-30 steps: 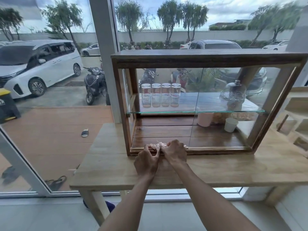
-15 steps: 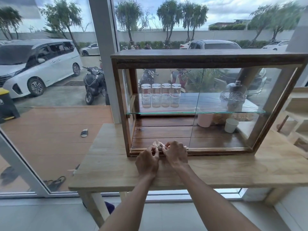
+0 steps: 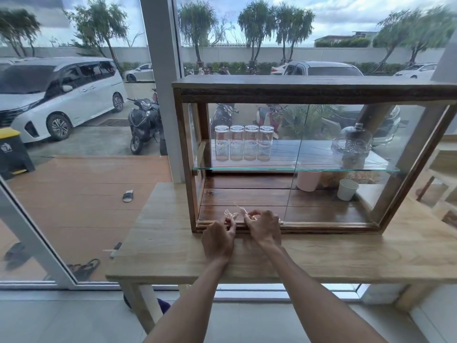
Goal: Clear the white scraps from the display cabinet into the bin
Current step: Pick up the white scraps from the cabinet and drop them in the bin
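Observation:
The wooden display cabinet [image 3: 185, 154] with glass sides stands on a light wooden table [image 3: 346, 256]. At the front edge of its bottom shelf lie small white scraps [image 3: 230, 214]. My left hand [image 3: 217, 240] pinches scraps between thumb and fingers at the cabinet's lower rail. Beside it, my right hand [image 3: 263, 227] is curled over more scraps, with a white bit sticking up by its fingertips. The two hands are a little apart. No bin stands indoors within view.
Several upturned glasses [image 3: 243, 143] and a glass cake dome [image 3: 351, 147] sit on the glass shelf. A pink cup [image 3: 308, 180] and a white cup [image 3: 347, 189] stand on the bottom shelf at right. A window wall is to the left, with a yellow-lidded bin [image 3: 12, 149] outside.
My hands, pressed together over the scraps before, have drawn slightly apart, each holding some scraps. The view has barely shifted.

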Demonstrator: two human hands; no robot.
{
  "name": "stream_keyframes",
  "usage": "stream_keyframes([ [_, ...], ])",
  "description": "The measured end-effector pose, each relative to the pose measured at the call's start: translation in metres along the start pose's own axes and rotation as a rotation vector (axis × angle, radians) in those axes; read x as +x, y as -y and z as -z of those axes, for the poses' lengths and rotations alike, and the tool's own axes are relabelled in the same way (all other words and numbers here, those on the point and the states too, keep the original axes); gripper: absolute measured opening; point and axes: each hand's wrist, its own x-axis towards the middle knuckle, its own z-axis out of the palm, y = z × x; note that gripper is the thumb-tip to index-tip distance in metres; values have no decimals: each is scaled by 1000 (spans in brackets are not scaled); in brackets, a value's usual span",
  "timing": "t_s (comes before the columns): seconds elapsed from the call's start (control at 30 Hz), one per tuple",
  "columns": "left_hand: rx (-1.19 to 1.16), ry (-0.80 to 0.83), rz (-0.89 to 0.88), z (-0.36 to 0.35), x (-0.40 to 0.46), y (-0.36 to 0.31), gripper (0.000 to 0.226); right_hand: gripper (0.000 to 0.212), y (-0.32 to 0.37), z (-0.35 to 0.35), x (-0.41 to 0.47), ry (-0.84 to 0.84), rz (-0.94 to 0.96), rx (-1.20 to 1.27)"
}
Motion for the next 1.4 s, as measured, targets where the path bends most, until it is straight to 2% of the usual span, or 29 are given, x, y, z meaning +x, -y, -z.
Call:
stream_keyframes([
  [0.13, 3, -45, -8, 7, 1, 1, 23, 44, 1, 2, 4, 23, -54, 203],
  [0.23, 10, -71, 19, 15, 2, 2, 22, 43, 2, 2, 7, 92, -115, 326],
  [0.33, -19, -82, 36, 22, 0, 3, 20, 51, -4, -1, 10, 131, -186, 459],
  [0.47, -59, -62, 34, 30, -7, 5, 15, 16, -2, 8, 7, 218, -266, 598],
  [0.53, -70, -59, 53, 34, -9, 4, 13, 15, -5, 7, 10, 223, -306, 637],
  [0.7, -85, -66, 68, 43, -17, 4, 15, 23, -8, 10, 12, 241, -313, 572],
  [0.77, -93, -57, 61, 44, -21, 4, 14, 20, -9, 13, 12, 232, -263, 500],
  [0.87, -94, -53, 76, 42, -27, 6, 13, 35, -13, 11, 12, 186, -141, 347],
  [1.0, -92, -46, 74, 42, -30, 5, 12, 45, -13, 16, 11, 123, -40, 299],
  [1.2, -78, -66, 41, 47, -28, 5, 11, 36, -5, 17, -2, 140, 37, 229],
  [1.33, -39, -82, 56, 59, -41, 17, 13, 38, -4, 2, -20, 193, 85, 230],
  [1.4, -18, -103, 69, 68, -49, 26, 14, 31, 0, -3, -35, 227, 130, 213],
])
